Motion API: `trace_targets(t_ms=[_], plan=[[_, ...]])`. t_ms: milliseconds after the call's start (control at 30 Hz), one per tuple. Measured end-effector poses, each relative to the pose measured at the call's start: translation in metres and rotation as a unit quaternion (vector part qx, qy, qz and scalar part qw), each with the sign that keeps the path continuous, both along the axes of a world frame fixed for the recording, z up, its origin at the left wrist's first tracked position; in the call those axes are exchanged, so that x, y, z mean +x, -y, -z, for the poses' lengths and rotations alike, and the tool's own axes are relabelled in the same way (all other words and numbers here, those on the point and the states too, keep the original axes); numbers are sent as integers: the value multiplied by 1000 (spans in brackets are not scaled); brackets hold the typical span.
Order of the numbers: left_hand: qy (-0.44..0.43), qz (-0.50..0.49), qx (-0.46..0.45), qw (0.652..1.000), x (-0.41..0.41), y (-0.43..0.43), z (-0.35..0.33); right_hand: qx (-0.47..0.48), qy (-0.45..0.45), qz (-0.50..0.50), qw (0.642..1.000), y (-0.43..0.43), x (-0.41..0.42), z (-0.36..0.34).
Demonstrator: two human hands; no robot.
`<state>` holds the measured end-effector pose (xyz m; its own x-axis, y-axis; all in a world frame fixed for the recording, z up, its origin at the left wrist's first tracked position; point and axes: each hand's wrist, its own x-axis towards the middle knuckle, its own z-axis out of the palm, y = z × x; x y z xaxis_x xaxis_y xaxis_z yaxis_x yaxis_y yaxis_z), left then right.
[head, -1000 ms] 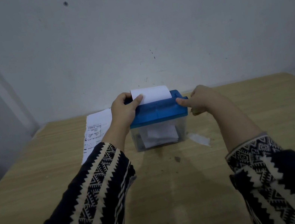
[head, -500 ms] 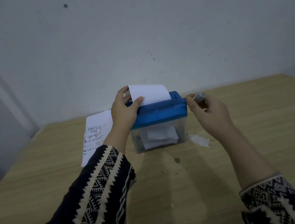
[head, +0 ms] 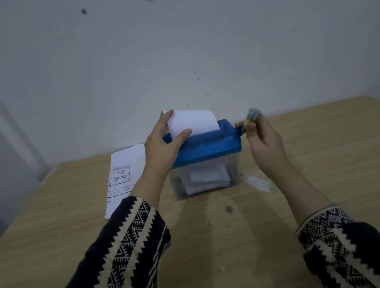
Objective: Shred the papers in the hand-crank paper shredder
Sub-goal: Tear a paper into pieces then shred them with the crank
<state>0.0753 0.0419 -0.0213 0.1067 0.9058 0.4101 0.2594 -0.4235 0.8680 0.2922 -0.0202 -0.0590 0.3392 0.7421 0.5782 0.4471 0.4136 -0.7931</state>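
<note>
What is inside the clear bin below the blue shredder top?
Through the clear bin wall, white paper pieces show, piled in the middle. The blue lid covers the upper part, and the dark bits near the bottom are too dim to identify.

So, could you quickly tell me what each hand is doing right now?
Left hand holds the sheet.
Right hand grips the crank handle.
</note>
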Motion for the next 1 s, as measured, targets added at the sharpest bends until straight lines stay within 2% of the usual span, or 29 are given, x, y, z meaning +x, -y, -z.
trace_targets(t_ms=[333, 533, 767, 867, 1000], plan=[[-6, -4, -10, 1000, -7, 16, 11, -69, -43, -17, 996, -19, 3, -25], [-14, -7, -10, 1000, -6, 19, 13, -151, -29, 1, 988, -23, 1, -48], [-16, -11, -7, 1000, -5, 21, 14, -299, 37, 13, 953, -34, 6, -64], [-25, -22, 2, 999, -5, 22, 15, -362, 22, 15, 932, -41, 5, -63], [-21, -12, -7, 1000, -4, 27, 12, -376, 44, 42, 925, -47, 1, -60]])
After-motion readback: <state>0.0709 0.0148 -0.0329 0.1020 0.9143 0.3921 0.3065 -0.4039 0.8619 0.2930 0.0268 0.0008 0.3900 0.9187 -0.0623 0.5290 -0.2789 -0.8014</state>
